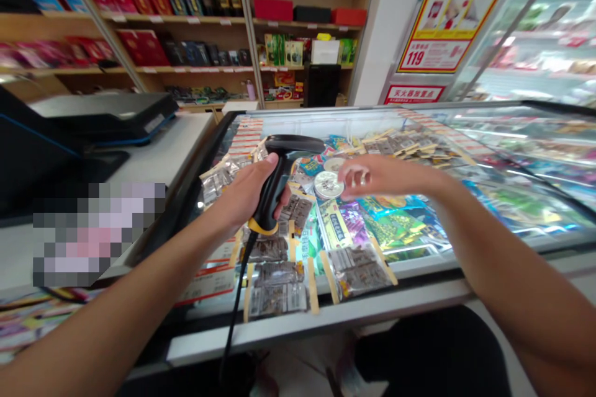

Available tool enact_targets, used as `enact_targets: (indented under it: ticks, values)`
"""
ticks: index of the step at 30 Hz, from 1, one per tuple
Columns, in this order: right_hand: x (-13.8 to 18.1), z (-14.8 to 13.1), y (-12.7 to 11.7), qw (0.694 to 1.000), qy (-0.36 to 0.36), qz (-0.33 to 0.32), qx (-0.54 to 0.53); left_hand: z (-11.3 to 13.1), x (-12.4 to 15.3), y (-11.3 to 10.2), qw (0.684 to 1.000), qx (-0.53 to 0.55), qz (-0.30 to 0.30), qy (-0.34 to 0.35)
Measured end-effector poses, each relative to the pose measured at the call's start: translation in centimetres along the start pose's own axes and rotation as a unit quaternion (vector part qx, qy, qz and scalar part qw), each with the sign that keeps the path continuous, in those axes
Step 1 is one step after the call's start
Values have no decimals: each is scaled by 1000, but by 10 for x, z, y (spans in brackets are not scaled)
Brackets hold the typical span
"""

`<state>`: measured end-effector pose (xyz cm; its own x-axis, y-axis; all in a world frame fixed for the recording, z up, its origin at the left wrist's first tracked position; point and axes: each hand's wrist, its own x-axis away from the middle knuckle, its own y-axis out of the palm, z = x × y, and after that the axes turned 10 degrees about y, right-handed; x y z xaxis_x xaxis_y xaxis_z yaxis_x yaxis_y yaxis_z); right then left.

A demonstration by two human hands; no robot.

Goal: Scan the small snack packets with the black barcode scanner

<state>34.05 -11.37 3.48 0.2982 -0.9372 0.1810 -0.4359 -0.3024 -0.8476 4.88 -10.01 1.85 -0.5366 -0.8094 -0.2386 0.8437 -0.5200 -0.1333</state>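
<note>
Head view: one black scanner [270, 192] is clamped in the left hand [246, 189], thumb along its back and fingers wrapped round the grip, above a glass-topped case [321, 316]. Just right of the scanner is one round silver can [329, 185], with another pale round top [333, 165] close behind it. The right hand [375, 175] is beside the silver can, its fingers curled; blur means I cannot tell whether they grip or touch it.

The case holds many bright packets, among them a green one [395, 226] to the right of the scanner; their full number cannot be counted. Clear packs of dark pieces lie about the scanner, two of them nearest the person: one below it [278, 291], one below and to its right [361, 270]. Beyond the scanner, a wooden shelf [307, 25] bears three boxes: two reddish, one black.
</note>
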Motion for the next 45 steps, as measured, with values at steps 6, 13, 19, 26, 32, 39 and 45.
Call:
enact_targets:
  ticks: [6,13,19,26,32,39,45]
  values:
    - [33,-51,39,971,-19,-198,135,-3,-2,-2,1000,-4,-5,-7]
    - [14,-29,25,982,-35,-146,112,-7,-3,-3,1000,-12,5,-24]
    - [-20,16,3,979,45,108,-164,-4,0,-1,1000,-7,-5,-20]
    - [-42,25,18,872,118,218,-422,-7,4,5,995,18,-94,-42]
    - [-42,15,20,869,138,223,-420,-8,5,8,994,42,-93,-40]
    - [-41,27,11,898,138,284,-306,-1,5,4,995,24,-92,-41]
    - [-27,90,-23,891,206,405,0,1,1,-3,999,2,-40,-26]
